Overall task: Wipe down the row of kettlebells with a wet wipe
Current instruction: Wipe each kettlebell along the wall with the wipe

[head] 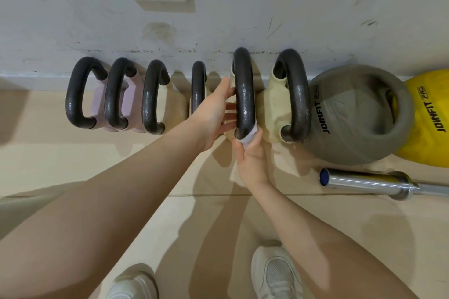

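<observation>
Kettlebells point(244, 90) in row against wall; white wipe point(249, 135) around handle base.

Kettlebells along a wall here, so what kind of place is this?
Probably a gym or home workout corner: a row of kettlebells stands on the tiled floor against a scuffed wall, with a chrome barbell lying beside them.
</observation>
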A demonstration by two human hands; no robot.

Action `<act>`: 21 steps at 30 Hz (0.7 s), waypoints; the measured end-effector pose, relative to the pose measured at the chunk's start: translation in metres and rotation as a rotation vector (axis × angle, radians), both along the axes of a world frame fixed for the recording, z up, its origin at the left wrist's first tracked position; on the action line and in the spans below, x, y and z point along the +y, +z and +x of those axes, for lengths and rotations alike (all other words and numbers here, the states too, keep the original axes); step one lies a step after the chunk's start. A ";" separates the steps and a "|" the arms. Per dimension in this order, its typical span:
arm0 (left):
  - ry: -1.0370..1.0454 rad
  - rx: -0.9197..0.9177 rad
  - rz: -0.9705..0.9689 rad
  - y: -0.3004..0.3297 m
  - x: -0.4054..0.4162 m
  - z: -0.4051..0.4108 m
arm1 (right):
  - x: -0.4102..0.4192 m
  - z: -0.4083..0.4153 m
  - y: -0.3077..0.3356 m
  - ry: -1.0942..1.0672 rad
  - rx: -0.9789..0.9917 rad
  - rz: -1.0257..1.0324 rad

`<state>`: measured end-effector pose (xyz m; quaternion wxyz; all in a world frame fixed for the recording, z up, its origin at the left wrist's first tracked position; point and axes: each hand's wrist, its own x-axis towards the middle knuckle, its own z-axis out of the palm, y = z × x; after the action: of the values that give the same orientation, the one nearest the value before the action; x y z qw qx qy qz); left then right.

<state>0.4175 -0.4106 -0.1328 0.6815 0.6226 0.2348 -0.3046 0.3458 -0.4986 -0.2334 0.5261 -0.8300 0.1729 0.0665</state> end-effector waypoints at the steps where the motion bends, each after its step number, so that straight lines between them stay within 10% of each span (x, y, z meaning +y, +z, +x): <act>1: -0.012 -0.003 -0.001 0.001 0.000 -0.001 | 0.000 0.000 -0.003 -0.005 0.015 0.005; 14: 0.004 0.032 -0.021 0.002 0.000 0.003 | 0.003 0.000 0.003 -0.004 -0.081 0.136; 21: 0.045 0.058 -0.042 -0.008 0.003 0.012 | -0.021 0.048 0.035 0.507 -0.442 -0.438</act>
<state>0.4294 -0.4076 -0.1403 0.6940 0.5938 0.2619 -0.3117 0.3934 -0.5194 -0.1987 0.3281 -0.9332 -0.1445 -0.0243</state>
